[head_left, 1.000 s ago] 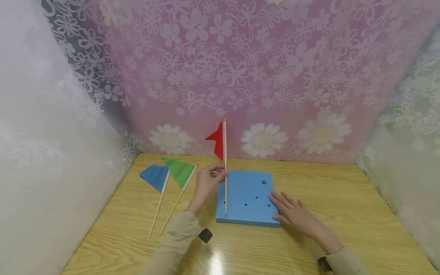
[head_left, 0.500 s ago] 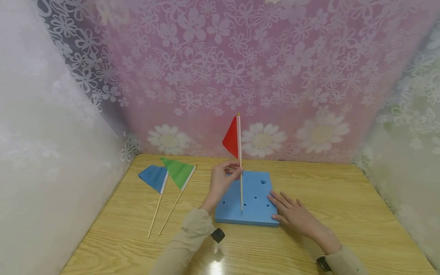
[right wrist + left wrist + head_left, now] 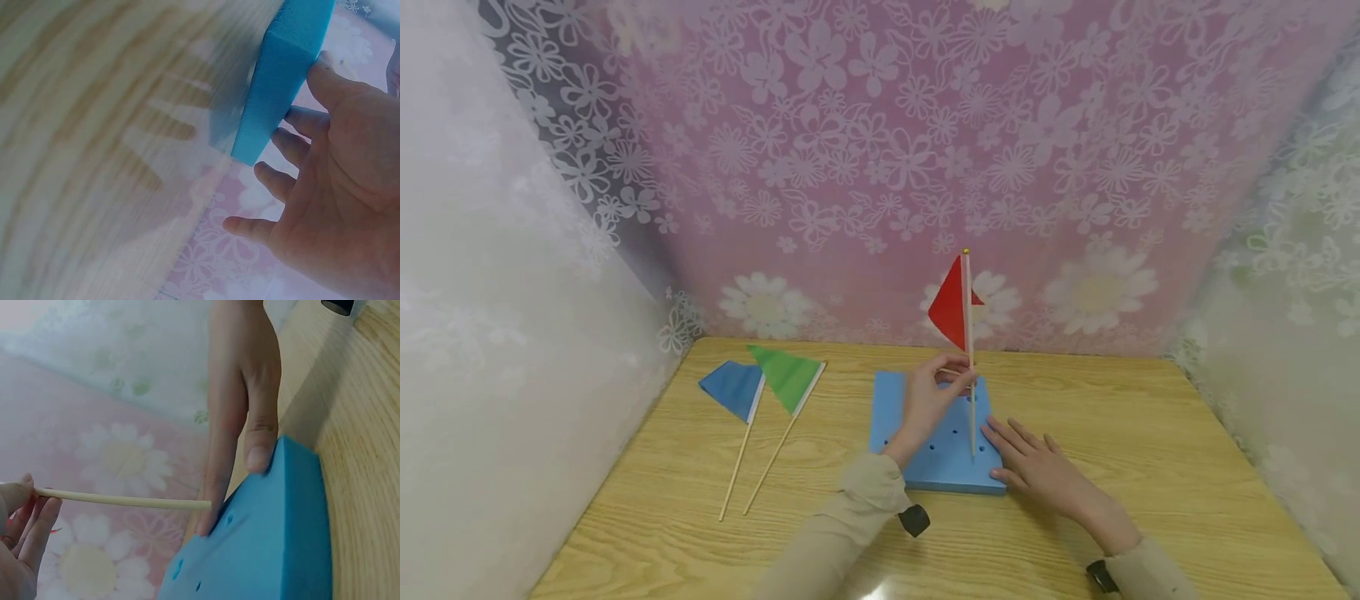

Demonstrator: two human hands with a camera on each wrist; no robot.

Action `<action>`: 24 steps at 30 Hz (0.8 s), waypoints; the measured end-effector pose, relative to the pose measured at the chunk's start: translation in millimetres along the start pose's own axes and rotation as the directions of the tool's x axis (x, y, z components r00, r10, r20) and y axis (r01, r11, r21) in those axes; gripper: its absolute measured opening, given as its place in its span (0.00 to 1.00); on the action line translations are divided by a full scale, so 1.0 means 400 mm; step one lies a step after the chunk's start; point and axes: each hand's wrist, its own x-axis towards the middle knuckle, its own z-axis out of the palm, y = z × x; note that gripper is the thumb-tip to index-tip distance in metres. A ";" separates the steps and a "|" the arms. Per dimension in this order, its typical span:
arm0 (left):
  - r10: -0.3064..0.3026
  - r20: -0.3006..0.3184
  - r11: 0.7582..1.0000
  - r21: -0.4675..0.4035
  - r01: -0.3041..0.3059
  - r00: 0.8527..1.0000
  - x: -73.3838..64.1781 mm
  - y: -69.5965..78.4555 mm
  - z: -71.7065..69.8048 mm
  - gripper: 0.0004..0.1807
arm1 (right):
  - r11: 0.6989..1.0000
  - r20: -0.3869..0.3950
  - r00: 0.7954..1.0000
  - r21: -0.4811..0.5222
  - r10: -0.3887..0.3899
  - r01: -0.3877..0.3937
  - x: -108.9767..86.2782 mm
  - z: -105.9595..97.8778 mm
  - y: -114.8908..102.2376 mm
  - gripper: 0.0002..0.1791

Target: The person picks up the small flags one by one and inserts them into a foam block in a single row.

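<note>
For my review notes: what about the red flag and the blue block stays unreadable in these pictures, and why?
- Head view: the depth of the holes; they are too small and dark.
- Head view: part of the blue block, hidden by the left hand and its sleeve.
- Left wrist view: most of the red flag, hidden by that hand or cut off by the left edge.
- Right wrist view: the block's far end, cut off by the top edge.

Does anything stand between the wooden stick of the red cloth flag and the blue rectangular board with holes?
Nothing visible does: the wooden stick points down at the blue board; the right hand rests at the board's right edge.
</note>
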 end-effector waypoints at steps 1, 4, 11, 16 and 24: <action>0.001 -0.003 1.000 -0.004 -0.001 1.000 0.000 -0.002 0.009 0.12 | 1.000 -0.001 1.000 0.006 0.001 -0.001 0.000 0.000 -0.001 0.35; 0.010 -0.020 1.000 0.007 -0.010 1.000 0.000 -0.013 0.031 0.11 | 1.000 0.003 1.000 0.012 0.004 -0.004 -0.001 0.001 0.000 0.34; 0.032 -0.059 0.998 0.060 -0.028 0.998 -0.002 -0.034 0.051 0.12 | 1.000 0.005 1.000 0.016 0.008 -0.008 -0.001 0.003 0.003 0.35; 0.038 -0.063 0.998 0.059 -0.034 0.997 -0.005 -0.040 0.054 0.11 | 1.000 0.002 1.000 0.009 0.010 -0.010 -0.001 0.005 0.004 0.35; 0.045 -0.044 0.996 0.082 -0.042 0.998 -0.015 -0.044 0.055 0.11 | 1.000 -0.012 1.000 0.015 0.001 -0.001 -0.001 0.005 0.005 0.35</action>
